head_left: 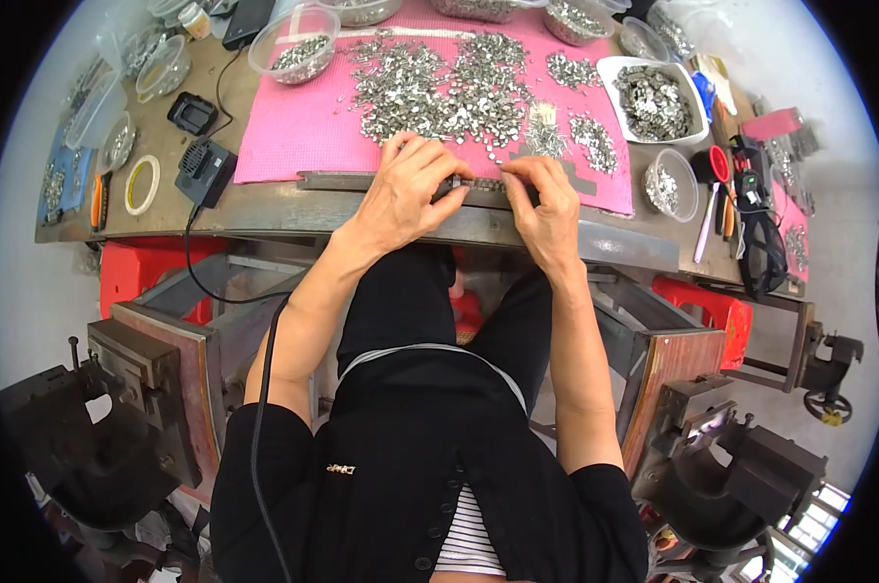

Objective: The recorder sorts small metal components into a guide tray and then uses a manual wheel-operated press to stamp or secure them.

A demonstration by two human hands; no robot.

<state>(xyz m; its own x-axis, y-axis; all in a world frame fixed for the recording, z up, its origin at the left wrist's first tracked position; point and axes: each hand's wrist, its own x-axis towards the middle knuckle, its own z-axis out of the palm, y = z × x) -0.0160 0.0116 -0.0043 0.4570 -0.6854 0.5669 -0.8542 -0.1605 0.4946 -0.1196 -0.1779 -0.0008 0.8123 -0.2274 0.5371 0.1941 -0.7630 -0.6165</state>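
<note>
A long dark metal bar (342, 181) lies along the table's front edge, with a row of small pieces (488, 187) set along its middle. Over the bar, left of that row, my left hand (408, 189) is closed, its thumb and fingers around a small dark thing that I cannot make out. My right hand (546, 202) is closed at the row's right side, thumb and fingertips bent together; whatever they hold is too small to see. Just beyond both hands, small silvery metal parts (439, 87) lie heaped on a pink mat (274, 146).
A white tray (605, 73) of metal parts and a clear tub (687, 175) stand to the right. At left are a black charger (206, 170) with a cable passing my left arm, and a tape roll (141, 185). Bench vises (138, 389) flank me below.
</note>
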